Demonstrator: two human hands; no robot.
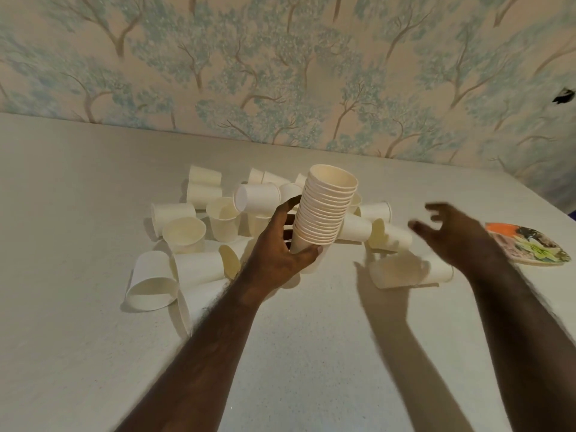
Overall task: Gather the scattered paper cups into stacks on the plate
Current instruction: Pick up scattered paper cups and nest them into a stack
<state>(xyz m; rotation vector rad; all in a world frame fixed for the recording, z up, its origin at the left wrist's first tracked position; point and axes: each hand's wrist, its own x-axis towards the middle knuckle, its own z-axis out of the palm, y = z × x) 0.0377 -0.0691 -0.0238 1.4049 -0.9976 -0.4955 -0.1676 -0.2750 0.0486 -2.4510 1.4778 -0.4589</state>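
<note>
My left hand (280,247) grips the bottom of a tall stack of nested white paper cups (324,210), held tilted above the table. Several loose white cups (187,232) lie scattered on the table behind and to the left of it, some upright, some on their sides. My right hand (452,235) hovers with spread, relaxed fingers above two cups lying on their sides (402,271) and holds nothing. The colourful patterned plate (530,247) sits at the right, beyond my right hand, with no cups on it.
The pale table (296,353) runs back to a wall with tree-patterned wallpaper (280,73). The table's right edge lies just past the plate.
</note>
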